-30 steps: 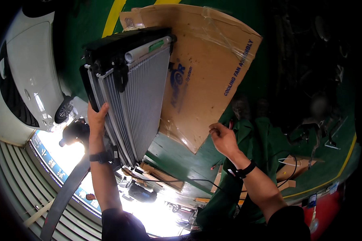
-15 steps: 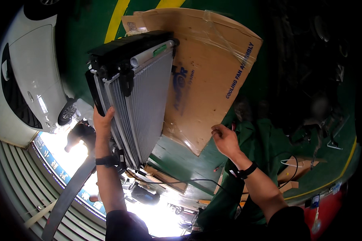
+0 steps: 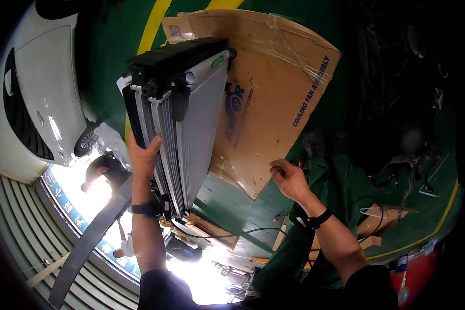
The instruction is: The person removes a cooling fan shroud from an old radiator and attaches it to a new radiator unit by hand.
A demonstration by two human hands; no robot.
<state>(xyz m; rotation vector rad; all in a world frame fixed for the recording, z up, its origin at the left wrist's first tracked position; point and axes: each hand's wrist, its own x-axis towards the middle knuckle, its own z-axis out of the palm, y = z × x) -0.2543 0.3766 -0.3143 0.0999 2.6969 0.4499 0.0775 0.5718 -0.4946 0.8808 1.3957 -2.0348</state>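
Observation:
A radiator assembly (image 3: 199,124) with silver finned cores, a black top piece and a silver side tube stands on edge against a large cardboard box (image 3: 271,98). My left hand (image 3: 143,155) is closed on its left edge, thumb lying along the metal frame and the other fingers hidden behind it. My right hand (image 3: 290,181) is at the box's lower right edge, fingers curled together. Whether the fingertips pinch the cardboard or anything else cannot be made out. Clear tape runs over the box's corners.
A white car (image 3: 49,88) is parked at the left, near a crouching person (image 3: 106,173). Dark machinery parts (image 3: 398,103) fill the right side. A black cable (image 3: 243,230) crosses the green floor below the box. Opened cardboard (image 3: 377,222) lies at lower right.
The radiator assembly has shifted slightly right and turned a little, my left hand moving along with it. The box's upper part sits slightly further right. My right hand has barely moved.

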